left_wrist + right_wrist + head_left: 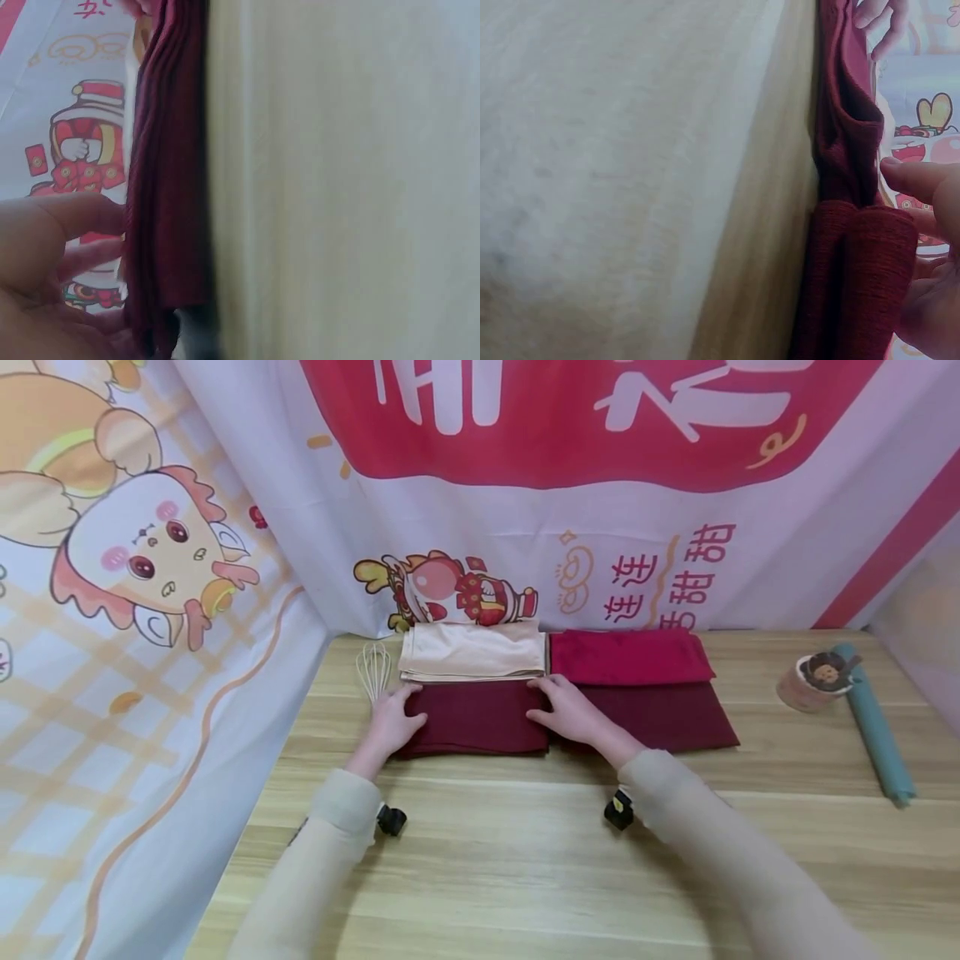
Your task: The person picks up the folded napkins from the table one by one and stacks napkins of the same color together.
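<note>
A folded maroon cloth (pixel 480 718) lies flat on the table, its stacked layers showing along the near edge in the left wrist view. At its left end my left hand (pixel 392 720) rests with thumb and fingers spread, touching the cloth. My right hand (pixel 567 708) is at the right end, thumb and fingers apart over the cloth's top. In the right wrist view the right thumb (pixel 915 178) is beside the folds, not visibly gripping them. Directly behind lies a folded cream cloth (pixel 472 650). To the right, a crimson folded cloth (pixel 633 657) overlaps another maroon cloth (pixel 663 718).
A wire whisk (pixel 372 667) lies left of the cloths, partly behind my left hand. Toward the table's right side stand a small decorated cup (pixel 810 689) and a teal rolled item (pixel 877 735). A printed curtain (pixel 465 518) hangs along the table's back edge.
</note>
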Tool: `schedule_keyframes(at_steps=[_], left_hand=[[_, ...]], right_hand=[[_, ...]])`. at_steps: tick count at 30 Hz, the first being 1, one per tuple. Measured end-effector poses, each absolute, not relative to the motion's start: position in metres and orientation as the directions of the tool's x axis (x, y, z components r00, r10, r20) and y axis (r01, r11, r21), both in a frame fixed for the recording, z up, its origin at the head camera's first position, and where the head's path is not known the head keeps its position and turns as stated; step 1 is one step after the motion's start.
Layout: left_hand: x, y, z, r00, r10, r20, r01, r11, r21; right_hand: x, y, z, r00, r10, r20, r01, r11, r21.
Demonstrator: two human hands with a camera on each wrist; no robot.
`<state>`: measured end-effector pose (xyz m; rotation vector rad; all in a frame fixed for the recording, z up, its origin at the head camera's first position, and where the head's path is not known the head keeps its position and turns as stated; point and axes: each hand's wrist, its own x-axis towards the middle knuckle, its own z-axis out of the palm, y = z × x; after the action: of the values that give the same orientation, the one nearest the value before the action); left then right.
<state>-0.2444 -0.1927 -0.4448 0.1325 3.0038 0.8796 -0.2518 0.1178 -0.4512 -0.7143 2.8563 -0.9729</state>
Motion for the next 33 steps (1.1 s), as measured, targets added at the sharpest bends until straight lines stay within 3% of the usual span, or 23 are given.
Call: schedule_keyframes(at_steps=[9, 33], left_hand=[[-0.241, -0.184, -0.454, -0.996, 0.071, 0.060, 0.090, 0.895, 0.438], [-0.238, -0.190, -0.459, -0.986, 0.056, 0.156, 0.150, 0.699, 0.699]], right_hand=[[-0.252, 0.109, -0.458, -0.903, -0.426, 0.057, -0.399, 0.783, -0.477], [-0.253, 0.107, -0.466, -0.888, -0.426, 0.172, -0.420, 0.602, -0.679]])
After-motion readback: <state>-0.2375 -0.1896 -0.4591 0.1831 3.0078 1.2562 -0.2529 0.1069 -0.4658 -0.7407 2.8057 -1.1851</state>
